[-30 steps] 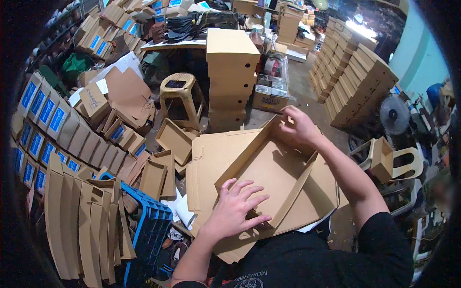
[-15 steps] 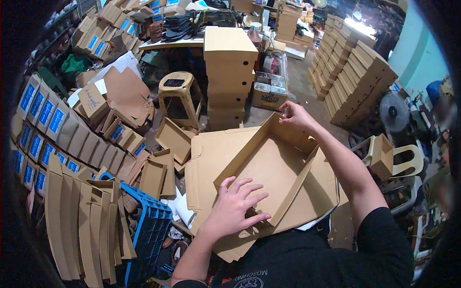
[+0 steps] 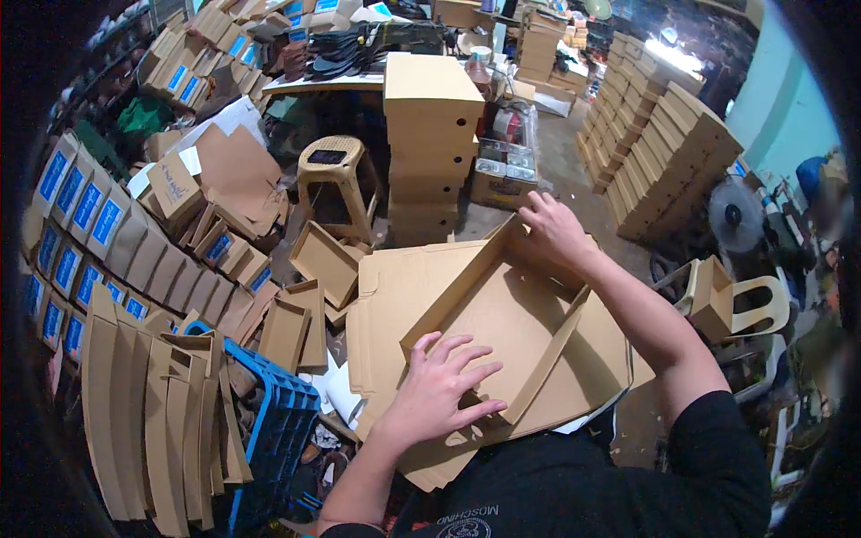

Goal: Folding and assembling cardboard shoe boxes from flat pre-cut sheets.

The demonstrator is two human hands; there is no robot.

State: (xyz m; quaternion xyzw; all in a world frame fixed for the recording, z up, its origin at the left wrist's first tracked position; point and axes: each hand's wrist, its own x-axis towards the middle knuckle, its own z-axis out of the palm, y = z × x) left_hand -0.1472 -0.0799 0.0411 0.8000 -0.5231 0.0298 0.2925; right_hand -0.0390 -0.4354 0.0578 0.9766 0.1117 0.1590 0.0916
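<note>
A shallow brown cardboard tray (image 3: 502, 336) lies tilted diagonally in front of me on a larger flat cardboard sheet (image 3: 386, 278). Over the tray's far end wall my right hand (image 3: 553, 230) is closed, its fingers bent round the upper edge near the far corner. My left hand (image 3: 446, 386) rests at the near end with fingers spread, reaching over the end wall into the tray. The palm covers most of that near wall. Cupped under the right hand, part of the far wall is hidden.
At my left, folded cardboard pieces (image 3: 161, 421) stand beside a blue plastic crate (image 3: 278, 408). Shallow trays (image 3: 327, 260) lie beyond it. A tall box stack (image 3: 430, 99), a woven-top stool (image 3: 336, 161) and a fan (image 3: 735, 211) stand farther off.
My right hand has shifted slightly down along the far end wall, its fingers curling more over the edge. The left hand and the tray have hardly moved.
</note>
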